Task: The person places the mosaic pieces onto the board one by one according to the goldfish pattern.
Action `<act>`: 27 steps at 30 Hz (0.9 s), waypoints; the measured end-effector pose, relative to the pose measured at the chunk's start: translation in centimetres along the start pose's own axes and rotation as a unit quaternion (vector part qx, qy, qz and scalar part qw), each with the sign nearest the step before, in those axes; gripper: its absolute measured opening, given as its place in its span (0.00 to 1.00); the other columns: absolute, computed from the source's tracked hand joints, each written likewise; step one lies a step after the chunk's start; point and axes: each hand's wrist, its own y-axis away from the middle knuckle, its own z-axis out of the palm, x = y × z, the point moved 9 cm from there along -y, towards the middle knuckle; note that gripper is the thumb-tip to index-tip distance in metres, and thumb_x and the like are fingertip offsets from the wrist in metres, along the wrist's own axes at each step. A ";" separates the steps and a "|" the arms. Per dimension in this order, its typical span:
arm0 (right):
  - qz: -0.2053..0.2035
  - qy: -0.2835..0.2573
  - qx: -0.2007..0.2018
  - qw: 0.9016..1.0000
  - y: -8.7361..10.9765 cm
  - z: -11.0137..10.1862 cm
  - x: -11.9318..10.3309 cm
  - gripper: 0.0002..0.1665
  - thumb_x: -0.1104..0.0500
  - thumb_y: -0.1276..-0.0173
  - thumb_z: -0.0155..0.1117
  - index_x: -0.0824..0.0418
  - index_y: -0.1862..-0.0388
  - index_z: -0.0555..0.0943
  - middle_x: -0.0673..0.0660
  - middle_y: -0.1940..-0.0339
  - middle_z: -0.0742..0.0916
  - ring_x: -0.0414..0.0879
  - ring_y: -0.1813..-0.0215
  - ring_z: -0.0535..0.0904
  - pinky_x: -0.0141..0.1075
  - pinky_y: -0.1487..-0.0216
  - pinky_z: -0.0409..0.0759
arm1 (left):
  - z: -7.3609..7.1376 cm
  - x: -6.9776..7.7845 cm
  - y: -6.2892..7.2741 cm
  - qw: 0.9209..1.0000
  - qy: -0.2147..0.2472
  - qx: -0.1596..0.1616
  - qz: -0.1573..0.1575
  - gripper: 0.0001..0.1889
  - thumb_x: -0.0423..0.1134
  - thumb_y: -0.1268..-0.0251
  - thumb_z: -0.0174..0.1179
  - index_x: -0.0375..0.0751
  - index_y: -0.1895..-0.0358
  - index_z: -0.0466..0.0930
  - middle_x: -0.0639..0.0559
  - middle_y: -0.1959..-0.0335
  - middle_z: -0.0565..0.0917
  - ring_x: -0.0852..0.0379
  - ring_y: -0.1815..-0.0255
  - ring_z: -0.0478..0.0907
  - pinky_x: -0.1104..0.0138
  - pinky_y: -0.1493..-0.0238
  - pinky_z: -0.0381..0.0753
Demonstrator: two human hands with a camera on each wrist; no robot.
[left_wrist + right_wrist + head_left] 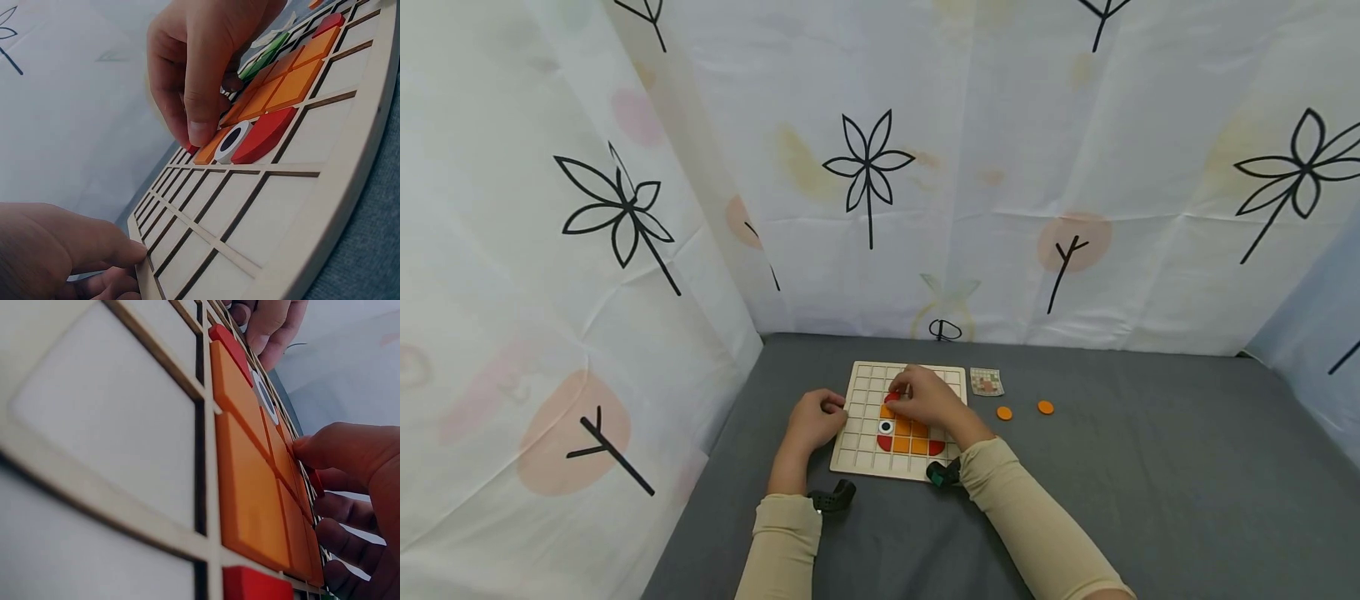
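Observation:
A wooden grid board (pixel 850 450) lies on the grey cloth, with orange square tiles (pixel 919 446) grouped near its middle. Beside them sit a white round piece with a black centre (pixel 232 142) and a red rounded tile (pixel 265 136). My left hand (pixel 817 417) holds the board's left edge, a fingertip on the rim and the other fingers curled low beside it. Over the far part of the tile group, my right hand (pixel 928 398) pinches a red piece (pixel 317 481) at the grid between thumb and fingers. Part of a green piece (pixel 265 60) shows behind this hand.
A small printed pattern card (pixel 987 382) lies right of the board. Two orange discs (pixel 1004 413) rest on the grey cloth (pixel 1150 467) farther right. White patterned fabric (pixel 970 208) hangs behind the table and along its left side.

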 end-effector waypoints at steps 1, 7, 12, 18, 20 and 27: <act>-0.001 0.001 0.000 1.000 0.0 0.0 0.0 0.12 0.53 0.28 0.74 0.56 0.50 0.90 0.52 0.55 0.86 0.43 0.57 0.79 0.42 0.51 0.81 | 0.0 0.0 0.0 1.000 0.001 0.000 0.001 0.10 0.38 0.32 0.65 0.41 0.51 0.88 0.48 0.62 0.87 0.53 0.64 0.81 0.59 0.61 0.78; 0.000 -0.002 -0.006 1.000 -0.1 0.1 0.3 0.10 0.54 0.25 0.71 0.55 0.50 0.90 0.51 0.55 0.85 0.42 0.59 0.78 0.40 0.52 0.80 | 0.1 0.0 0.0 1.000 0.002 -0.003 0.000 0.10 0.38 0.31 0.65 0.41 0.51 0.88 0.48 0.62 0.87 0.53 0.64 0.81 0.60 0.61 0.78; -0.005 -0.007 -0.002 1.000 0.0 0.0 0.4 0.08 0.57 0.23 0.68 0.55 0.52 0.91 0.51 0.56 0.85 0.41 0.61 0.77 0.39 0.54 0.79 | 0.0 0.0 0.0 1.000 0.003 -0.005 -0.003 0.10 0.38 0.31 0.65 0.42 0.51 0.88 0.48 0.61 0.87 0.53 0.63 0.81 0.59 0.60 0.78; -0.001 -0.015 -0.003 1.000 0.0 0.3 0.4 0.08 0.57 0.23 0.67 0.54 0.52 0.91 0.51 0.56 0.85 0.42 0.60 0.77 0.40 0.54 0.79 | -0.1 -0.1 0.1 1.000 0.004 -0.005 -0.003 0.10 0.37 0.31 0.65 0.41 0.51 0.88 0.47 0.62 0.86 0.53 0.63 0.81 0.59 0.61 0.78; 0.006 -0.017 -0.008 1.000 -0.1 0.4 0.5 0.08 0.57 0.22 0.67 0.53 0.52 0.91 0.50 0.56 0.84 0.42 0.60 0.77 0.40 0.53 0.79 | 0.0 -0.2 0.0 1.000 0.003 -0.005 -0.005 0.10 0.37 0.31 0.65 0.41 0.51 0.88 0.48 0.62 0.86 0.53 0.64 0.81 0.60 0.61 0.78; -0.002 -0.005 -0.008 1.000 -0.4 0.3 0.3 0.07 0.59 0.22 0.66 0.53 0.54 0.91 0.50 0.57 0.85 0.42 0.62 0.76 0.40 0.55 0.78 | 0.0 -0.2 -0.1 1.000 0.005 -0.005 -0.002 0.10 0.38 0.32 0.65 0.42 0.51 0.88 0.48 0.62 0.87 0.53 0.64 0.81 0.59 0.61 0.79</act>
